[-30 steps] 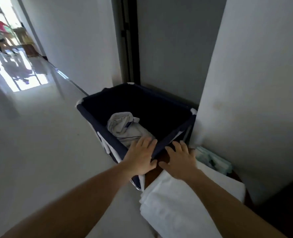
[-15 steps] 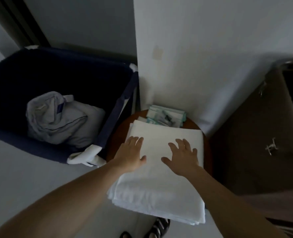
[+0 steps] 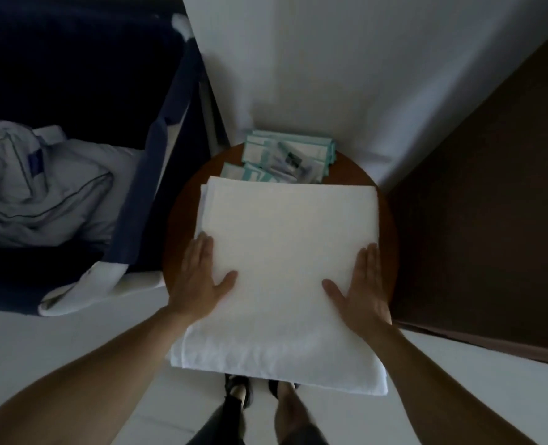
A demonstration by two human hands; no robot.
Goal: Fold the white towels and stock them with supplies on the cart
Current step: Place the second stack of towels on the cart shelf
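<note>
We log: left hand [image 3: 198,281] flat, fingers together, thumb out, pressing the folded white towels [image 3: 288,226] at their left edge | right hand [image 3: 364,284] flat likewise at their right edge | towels on round table [image 3: 181,216], overhanging its near edge | teal supply packets [image 3: 287,157] at its far edge | navy bin [image 3: 157,175] beside its left edge holds crumpled linen [image 3: 41,184]

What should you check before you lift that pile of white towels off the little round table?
1. The left hand lies flat at the pile's left edge, thumb on top: ok.
2. The right hand lies flat at the right edge: ok.
3. The white towels are stacked neatly: ok.
4. The pile sits fully on the round table: not ok, its near end overhangs.
5. The teal packets are clear of the pile: cannot tell, its far edge meets them.
</note>
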